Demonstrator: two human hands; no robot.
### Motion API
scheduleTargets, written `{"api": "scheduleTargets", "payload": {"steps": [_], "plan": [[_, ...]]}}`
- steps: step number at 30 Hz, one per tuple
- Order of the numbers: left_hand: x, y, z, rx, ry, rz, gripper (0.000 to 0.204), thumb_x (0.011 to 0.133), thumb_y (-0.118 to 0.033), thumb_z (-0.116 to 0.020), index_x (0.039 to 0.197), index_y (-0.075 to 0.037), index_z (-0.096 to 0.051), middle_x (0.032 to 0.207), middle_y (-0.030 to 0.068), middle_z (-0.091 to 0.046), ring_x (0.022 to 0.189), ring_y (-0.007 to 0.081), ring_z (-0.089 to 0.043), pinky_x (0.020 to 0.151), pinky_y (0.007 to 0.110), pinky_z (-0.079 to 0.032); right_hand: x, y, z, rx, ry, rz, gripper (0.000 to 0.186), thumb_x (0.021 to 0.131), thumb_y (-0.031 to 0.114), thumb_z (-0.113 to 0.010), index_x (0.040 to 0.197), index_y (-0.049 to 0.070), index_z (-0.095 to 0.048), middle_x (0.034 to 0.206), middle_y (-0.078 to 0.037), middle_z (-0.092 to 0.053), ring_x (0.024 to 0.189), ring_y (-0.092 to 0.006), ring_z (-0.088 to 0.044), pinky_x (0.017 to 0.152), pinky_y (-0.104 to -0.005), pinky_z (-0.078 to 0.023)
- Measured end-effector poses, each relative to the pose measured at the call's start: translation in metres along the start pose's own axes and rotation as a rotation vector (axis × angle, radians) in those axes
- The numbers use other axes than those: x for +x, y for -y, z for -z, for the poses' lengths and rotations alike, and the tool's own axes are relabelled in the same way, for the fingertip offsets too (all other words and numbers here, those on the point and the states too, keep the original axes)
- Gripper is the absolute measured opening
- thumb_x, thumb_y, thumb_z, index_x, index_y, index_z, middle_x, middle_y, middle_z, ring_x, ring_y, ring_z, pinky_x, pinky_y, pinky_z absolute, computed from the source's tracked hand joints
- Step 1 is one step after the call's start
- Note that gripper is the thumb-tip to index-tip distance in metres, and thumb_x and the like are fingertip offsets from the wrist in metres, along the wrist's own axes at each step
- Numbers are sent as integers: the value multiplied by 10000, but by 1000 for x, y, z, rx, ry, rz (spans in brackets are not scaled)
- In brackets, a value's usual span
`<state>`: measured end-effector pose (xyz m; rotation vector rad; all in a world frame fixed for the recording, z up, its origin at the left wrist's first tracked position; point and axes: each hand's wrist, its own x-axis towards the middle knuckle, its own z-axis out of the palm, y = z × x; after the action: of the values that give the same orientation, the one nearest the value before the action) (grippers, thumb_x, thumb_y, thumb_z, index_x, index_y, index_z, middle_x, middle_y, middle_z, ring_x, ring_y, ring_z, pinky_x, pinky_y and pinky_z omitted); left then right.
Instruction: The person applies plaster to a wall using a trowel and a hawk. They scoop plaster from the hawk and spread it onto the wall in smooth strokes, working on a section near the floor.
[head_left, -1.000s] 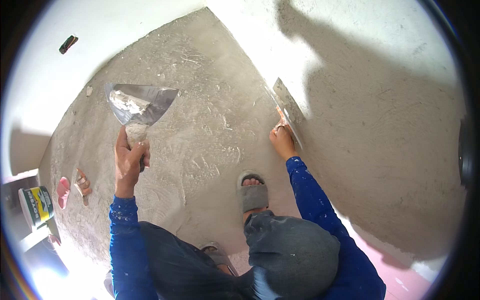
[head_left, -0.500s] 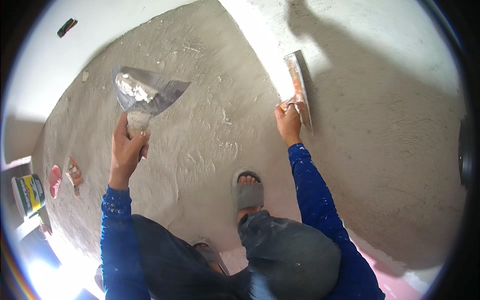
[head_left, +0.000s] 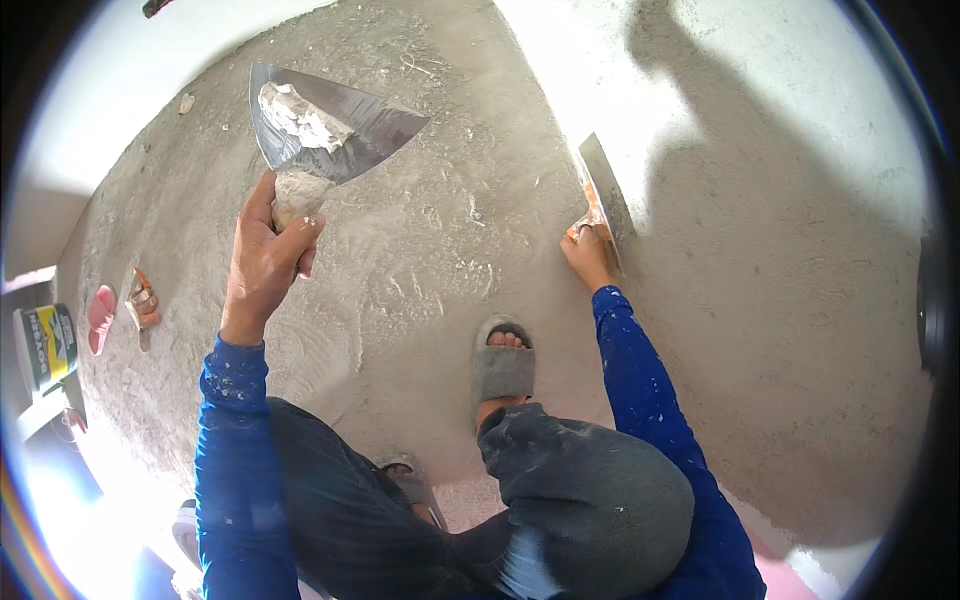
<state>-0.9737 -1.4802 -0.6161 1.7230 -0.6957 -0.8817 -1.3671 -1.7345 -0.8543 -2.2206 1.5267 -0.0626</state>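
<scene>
In my left hand [head_left: 262,275] is the rounded, plaster-caked handle of a broad triangular putty knife [head_left: 375,130], its grey blade pointing away from me. A lump of white plaster [head_left: 303,115] lies on that blade. My right hand [head_left: 588,255] is closed round the orange handle of a flat plastering trowel [head_left: 608,180]. The trowel's long metal blade is edge-on to me, close along the wall [head_left: 760,270] on the right; whether its whole face touches cannot be told.
Plaster crumbs and smears cover the grey floor [head_left: 400,270]. At the left lie a pink slipper [head_left: 100,318] and an orange-handled tool [head_left: 143,305], with a bucket [head_left: 48,345] beyond them. My slippered foot [head_left: 504,365] stands between my arms. A dark object [head_left: 155,7] shows at the upper left.
The putty knife has moved up and to the right in the picture. My right hand and trowel sit slightly lower, with the blade turned more edge-on. The whole view has shifted a little.
</scene>
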Motion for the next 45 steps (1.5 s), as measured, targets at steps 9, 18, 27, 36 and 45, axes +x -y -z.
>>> {"api": "scheduleTargets", "payload": {"steps": [9, 18, 27, 36, 45], "plan": [[-4, 1, 0, 9, -10, -6, 522, 854, -168, -634, 1308, 54, -505, 653, -10, -534, 491, 57, -478, 449, 235, -404, -41, 10, 20, 45, -218, -114, 331, 895, 257, -636, 980, -63, -627, 943, -302, -678, 931, -452, -672, 802, -504, -521], [-27, -5, 13, 38, -27, -17, 549, 856, -155, -628, 1352, 44, -504, 700, -9, -538, 509, 56, -475, 462, 236, -409, -79, 17, 21, 118, -53, -9, 428, 906, 328, -698, 864, -92, -628, 824, -253, -662, 756, -371, -644, 748, -447, -506], [-26, -6, 10, 16, -13, -13, 560, 859, -165, -633, 1353, 60, -494, 632, -18, -515, 479, 57, -463, 446, 240, -387, -65, -10, 16, -2, -212, -11, 429, 909, 324, -707, 868, -97, -630, 849, -265, -660, 804, -401, -645, 766, -441, -499], [-28, -7, 11, -21, 2, -70, 543, 857, -173, -641, 1341, 39, -515, 621, -22, -501, 473, 62, -454, 450, 242, -385, -196, -30, 68, 80, -126, -139, 331, 934, 263, -668, 949, -68, -664, 903, -231, -687, 869, -351, -669, 792, -421, -504], [-28, -11, 11, -1, 15, -40, 545, 856, -187, -643, 1339, 33, -516, 666, -11, -525, 483, 59, -464, 456, 244, -408, -71, -18, -1, 153, 88, -222, 331, 905, 220, -613, 900, -109, -649, 696, -159, -647, 631, -257, -648, 618, -403, -504]]}}
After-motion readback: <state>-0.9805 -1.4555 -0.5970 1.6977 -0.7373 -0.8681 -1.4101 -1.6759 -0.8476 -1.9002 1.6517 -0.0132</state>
